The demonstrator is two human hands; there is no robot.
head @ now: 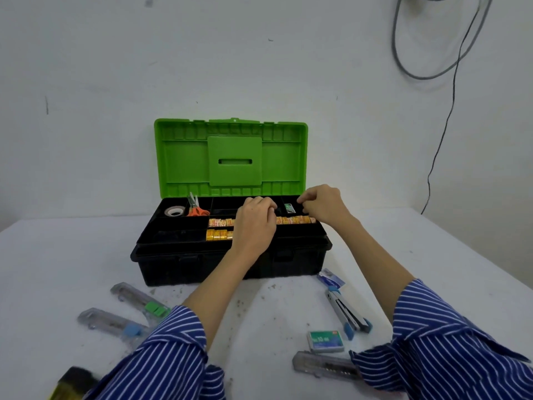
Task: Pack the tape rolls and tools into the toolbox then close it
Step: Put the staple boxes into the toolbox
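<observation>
Green lid [234, 157] stands upright and the toolbox [230, 264] is wide open, so we're mid-packing, not near closing. Both hands are over the black tray [178, 238], working along the row of small yellow tape rolls [220, 222]. The left hand [255, 223] has its fingers curled down at the row's middle; whether they pinch a roll, I cannot tell. The right hand [324, 206] hovers at the row's right end, fingertips bunched together near a green item [288, 208]; any grip there is hidden too. A white tape roll [174, 211] and orange scissors [196, 210] already sit at the tray's back left. Still out on the table [57, 255]: utility knives [138, 298], a stapler [347, 313], a staple box [326, 340]. The next move probably calls for reaching back for those.
</observation>
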